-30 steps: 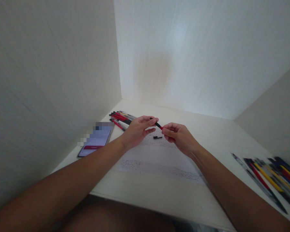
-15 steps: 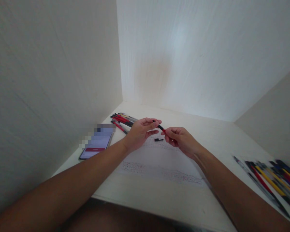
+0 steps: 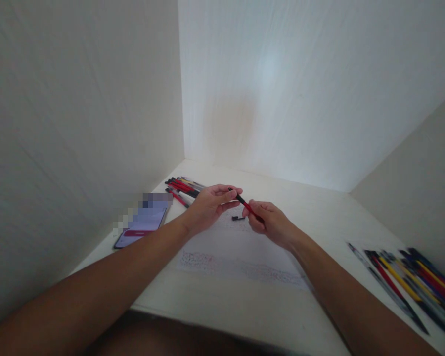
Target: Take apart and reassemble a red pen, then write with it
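I see a smooth, plastic-looking red-and-black pen [image 3: 244, 202], matt paper sheet [image 3: 241, 249] speckled with scribbles, a pale matt wood-grain desk [image 3: 319, 207], a glossy glass-fronted phone [image 3: 143, 225], and more plastic-looking pens [image 3: 411, 282].

Pale desk [image 3: 319, 207], white corner walls [image 3: 282, 89]

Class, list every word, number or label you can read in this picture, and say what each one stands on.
None can be read.
Paper: rows of marks, too blurred to read.
Phone: screen partly pixelated, its red bar too small to read.
Pen in both hands: no print shows.
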`<state>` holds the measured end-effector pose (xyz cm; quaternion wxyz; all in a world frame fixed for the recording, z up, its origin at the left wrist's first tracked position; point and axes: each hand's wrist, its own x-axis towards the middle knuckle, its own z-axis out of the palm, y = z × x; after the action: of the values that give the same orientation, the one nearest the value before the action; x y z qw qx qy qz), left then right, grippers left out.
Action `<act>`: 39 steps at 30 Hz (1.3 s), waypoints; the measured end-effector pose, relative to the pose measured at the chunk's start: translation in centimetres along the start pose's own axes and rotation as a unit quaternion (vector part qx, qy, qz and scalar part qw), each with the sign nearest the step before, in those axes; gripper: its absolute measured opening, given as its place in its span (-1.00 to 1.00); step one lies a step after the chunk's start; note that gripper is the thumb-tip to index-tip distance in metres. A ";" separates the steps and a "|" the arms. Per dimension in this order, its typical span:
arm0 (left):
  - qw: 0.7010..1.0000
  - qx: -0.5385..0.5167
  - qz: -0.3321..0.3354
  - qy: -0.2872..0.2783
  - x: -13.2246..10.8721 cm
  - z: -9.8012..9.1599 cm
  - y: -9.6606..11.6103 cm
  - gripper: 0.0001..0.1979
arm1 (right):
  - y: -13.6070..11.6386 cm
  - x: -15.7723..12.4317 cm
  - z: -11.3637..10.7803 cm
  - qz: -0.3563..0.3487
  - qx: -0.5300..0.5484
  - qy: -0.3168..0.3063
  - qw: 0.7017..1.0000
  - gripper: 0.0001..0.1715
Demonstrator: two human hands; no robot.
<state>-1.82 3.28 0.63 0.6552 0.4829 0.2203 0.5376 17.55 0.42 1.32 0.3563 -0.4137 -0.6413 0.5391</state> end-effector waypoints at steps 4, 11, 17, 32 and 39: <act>1.000 0.008 -0.005 0.014 0.0 0.0 -0.2 -0.83 | -0.2 0.0 0.0 -0.067 -0.109 0.072 0.989 -0.68; 1.000 0.030 0.000 0.010 0.0 0.0 -0.6 -0.80 | -0.5 -0.4 -0.2 -0.105 -0.238 0.057 0.964 -0.62; 0.999 0.047 -0.002 0.008 0.0 0.2 -0.3 -0.78 | -1.9 -1.0 -1.7 0.011 -0.038 -0.018 0.999 -0.61; 0.808 0.575 0.100 -0.081 -3.4 -1.5 2.0 -0.66 | -1.2 -0.3 -1.9 0.016 0.112 0.040 0.993 -0.57; 0.675 0.720 0.130 -0.100 -14.6 -6.5 3.9 -0.67 | 0.1 -0.3 -1.7 0.041 0.084 0.033 0.995 -0.80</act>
<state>-13.75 -7.75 -2.16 0.0465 0.8798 0.4072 0.2409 19.23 0.88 1.48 0.3882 -0.4256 -0.5643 0.5914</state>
